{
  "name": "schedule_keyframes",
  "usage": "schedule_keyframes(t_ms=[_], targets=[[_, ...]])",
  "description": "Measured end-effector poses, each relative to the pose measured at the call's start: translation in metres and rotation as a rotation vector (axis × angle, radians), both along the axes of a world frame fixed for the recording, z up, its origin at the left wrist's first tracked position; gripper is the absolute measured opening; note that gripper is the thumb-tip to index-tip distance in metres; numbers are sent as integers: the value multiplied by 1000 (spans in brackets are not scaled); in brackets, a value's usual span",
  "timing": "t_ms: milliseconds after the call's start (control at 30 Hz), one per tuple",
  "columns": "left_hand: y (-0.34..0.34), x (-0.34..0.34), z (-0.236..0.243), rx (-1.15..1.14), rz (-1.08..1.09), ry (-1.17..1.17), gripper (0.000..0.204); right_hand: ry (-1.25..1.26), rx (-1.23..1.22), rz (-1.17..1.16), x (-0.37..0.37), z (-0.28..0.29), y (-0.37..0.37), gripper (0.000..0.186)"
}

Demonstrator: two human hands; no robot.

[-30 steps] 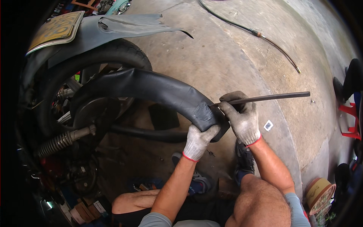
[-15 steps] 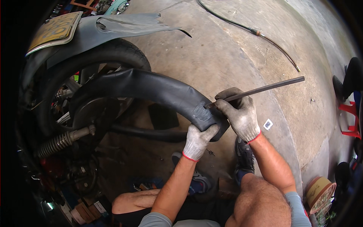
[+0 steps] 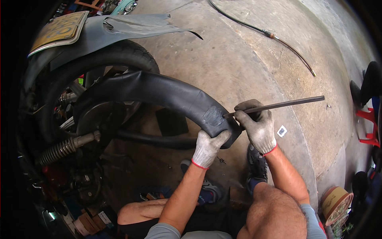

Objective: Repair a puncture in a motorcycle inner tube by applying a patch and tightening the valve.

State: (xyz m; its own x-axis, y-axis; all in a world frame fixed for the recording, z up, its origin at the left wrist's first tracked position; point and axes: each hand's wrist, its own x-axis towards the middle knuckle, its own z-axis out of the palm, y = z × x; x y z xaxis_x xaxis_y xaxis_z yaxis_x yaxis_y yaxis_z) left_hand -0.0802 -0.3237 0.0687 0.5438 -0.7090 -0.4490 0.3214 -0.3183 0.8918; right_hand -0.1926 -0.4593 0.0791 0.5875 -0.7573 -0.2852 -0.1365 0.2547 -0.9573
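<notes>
A black rubber inner tube (image 3: pixel 171 95) arches from the motorcycle's rear wheel toward me. On its near end is a greyish scuffed area (image 3: pixel 213 116). My left hand (image 3: pixel 209 148), in a white knitted glove, grips the tube just below that area, thumb on top. My right hand (image 3: pixel 256 126), in a similar glove with darkened fingers, is closed around a long dark metal rod (image 3: pixel 294 102). One end of the rod lies at the right edge of the scuffed area; the other points right. The tube's underside is hidden.
At left are the wheel's tyre (image 3: pixel 137 53), a torn grey mudguard (image 3: pixel 135 28) and a spring shock absorber (image 3: pixel 59 151). A black cable (image 3: pixel 238 20) lies on the concrete floor. A plant pot (image 3: pixel 336 205) and a red stool (image 3: pixel 370 127) stand at right.
My right hand has moved slightly right and down with the rod, whose tip has slid to the scuffed area's right edge. My left hand and the tube are nearly still.
</notes>
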Motion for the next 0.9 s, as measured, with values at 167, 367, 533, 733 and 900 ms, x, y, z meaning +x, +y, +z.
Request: schedule_keyframes(t_ms=[167,367,533,733,900], targets=[[1,-1,0,-18,-2,40,43,-19,-68,47,2,-2,5,14],[0,-3,-1,-17,29,-20,30,-39,-86,71,3,2,2,14],[-2,-3,-1,-42,24,-28,29,-15,-116,-3,8,-1,1,13],[1,-2,1,-43,38,20,30,11,-155,94,15,11,2,14],[-2,-4,1,-31,22,-11,29,-77,-37,-99,17,1,-3,13]])
